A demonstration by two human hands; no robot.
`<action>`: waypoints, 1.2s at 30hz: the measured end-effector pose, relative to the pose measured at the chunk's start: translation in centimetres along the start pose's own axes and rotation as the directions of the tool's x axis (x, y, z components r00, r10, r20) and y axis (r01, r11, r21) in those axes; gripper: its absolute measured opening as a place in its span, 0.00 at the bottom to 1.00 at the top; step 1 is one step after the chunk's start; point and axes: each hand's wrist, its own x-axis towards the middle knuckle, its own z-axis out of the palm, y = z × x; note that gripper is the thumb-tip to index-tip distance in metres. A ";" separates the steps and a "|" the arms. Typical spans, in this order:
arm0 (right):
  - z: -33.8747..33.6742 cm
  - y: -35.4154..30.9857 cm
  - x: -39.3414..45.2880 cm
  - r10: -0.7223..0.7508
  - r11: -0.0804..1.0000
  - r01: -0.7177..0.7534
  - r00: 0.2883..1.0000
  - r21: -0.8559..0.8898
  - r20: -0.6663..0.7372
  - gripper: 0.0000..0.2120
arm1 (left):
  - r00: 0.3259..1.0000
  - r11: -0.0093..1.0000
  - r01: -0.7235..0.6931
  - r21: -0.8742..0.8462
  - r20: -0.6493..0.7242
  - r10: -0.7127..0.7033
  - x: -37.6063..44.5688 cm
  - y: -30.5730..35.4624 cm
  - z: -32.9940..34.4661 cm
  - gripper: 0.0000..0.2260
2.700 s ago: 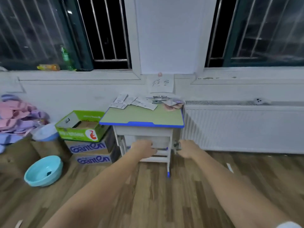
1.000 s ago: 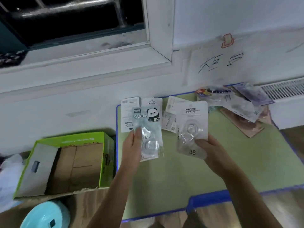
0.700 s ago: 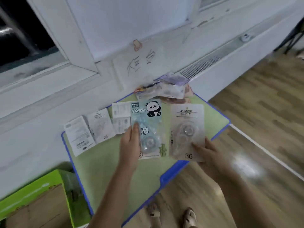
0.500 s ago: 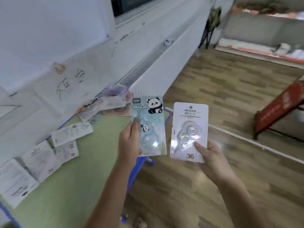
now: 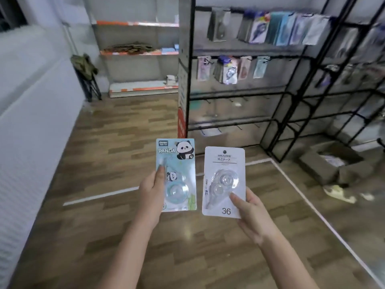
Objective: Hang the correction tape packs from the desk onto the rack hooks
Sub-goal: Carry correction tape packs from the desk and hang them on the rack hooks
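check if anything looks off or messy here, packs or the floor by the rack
Both packs look fine: the panda pack in the left hand and the white pack in the right hand are upright and undamaged. By the rack, an open cardboard box sits with pale scraps on the floor beside it.

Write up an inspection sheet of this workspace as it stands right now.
Surface: wooden floor with white line; desk not in view.
Job's things: panda pack and white pack marked 36, both held upright; black rack ahead, packs on its upper hooks, lower hooks bare.
Clutter: cardboard box on the floor, right.
Grippers: left hand grips panda pack; right hand grips white pack.
Cables: nothing seen.
Surroundings: shelving unit behind, radiator at left.
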 end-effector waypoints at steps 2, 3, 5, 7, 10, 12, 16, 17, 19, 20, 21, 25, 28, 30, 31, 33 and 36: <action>-3.7 -2.7 2.0 -0.039 0.999 0.039 0.998 0.011 -0.043 0.21 | 0.998 0.999 -0.031 0.011 0.056 0.031 2.5 0.6 5.5 0.12; -5.3 -3.9 3.2 -0.047 0.999 0.048 0.998 0.018 -0.048 0.26 | 0.995 0.999 -0.047 0.008 0.093 0.046 3.9 1.0 8.0 0.12; -8.3 -5.9 6.0 -0.065 0.997 0.067 0.995 0.027 -0.069 0.24 | 0.986 0.997 -0.072 0.001 0.150 0.071 7.4 1.2 12.6 0.14; -11.2 -7.7 9.3 -0.084 0.995 0.089 0.992 0.046 -0.089 0.20 | 0.981 0.996 -0.089 0.003 0.172 0.087 11.1 1.4 17.0 0.17; -15.2 -10.6 15.0 -0.116 0.991 0.125 0.984 0.057 -0.132 0.20 | 0.969 0.993 -0.118 0.003 0.219 0.115 16.9 1.9 23.2 0.14; -17.5 -12.9 18.7 -0.128 0.986 0.144 0.977 0.079 -0.170 0.21 | 0.961 0.995 -0.101 -0.001 0.260 0.097 20.9 2.3 26.9 0.13; -22.1 -17.8 26.2 -0.155 0.978 0.178 0.968 0.107 -0.195 0.14 | 0.956 0.995 -0.093 -0.026 0.277 0.097 28.2 3.6 34.4 0.13; -23.2 -18.8 28.0 -0.151 0.978 0.176 0.968 0.109 -0.201 0.14 | 0.956 0.994 -0.095 -0.044 0.274 0.104 29.8 3.8 36.2 0.13; -25.2 -20.7 31.1 -0.137 0.978 0.167 0.967 0.127 -0.214 0.13 | 0.953 0.995 -0.086 -0.058 0.285 0.100 32.7 4.0 39.6 0.12; -26.3 -21.7 32.7 -0.137 0.976 0.171 0.964 0.136 -0.226 0.12 | 0.950 0.995 -0.083 -0.051 0.299 0.095 34.1 4.0 41.4 0.12; -27.6 -22.6 34.4 -0.142 0.973 0.180 0.961 0.144 -0.239 0.12 | 0.946 0.996 -0.076 -0.044 0.312 0.086 35.6 4.0 43.1 0.12; -33.2 -27.0 41.1 -0.150 0.972 0.188 0.957 0.137 -0.247 0.12 | 0.943 0.994 -0.106 -0.009 0.316 0.104 41.8 4.1 50.8 0.13; -37.2 -30.9 46.0 -0.146 0.974 0.179 0.965 0.138 -0.218 0.12 | 0.952 0.995 -0.091 -0.044 0.290 0.100 46.0 4.6 56.9 0.12; -40.1 -33.7 49.1 -0.133 0.980 0.160 0.970 0.119 -0.204 0.11 | 0.952 0.996 -0.088 -0.014 0.294 0.088 48.9 4.8 61.2 0.13; -41.6 -35.1 50.7 -0.129 0.984 0.150 0.972 0.096 -0.197 0.10 | 0.952 0.996 -0.088 -0.013 0.293 0.088 50.6 4.9 63.4 0.13; -44.3 -37.6 54.0 -0.108 0.990 0.122 0.975 0.064 -0.195 0.11 | 0.956 0.997 -0.077 -0.007 0.283 0.076 53.7 5.4 67.1 0.14; -47.6 -40.2 58.6 -0.068 0.996 0.077 0.979 0.040 -0.193 0.12 | 0.965 0.995 -0.097 -0.009 0.243 0.096 58.1 6.1 71.6 0.13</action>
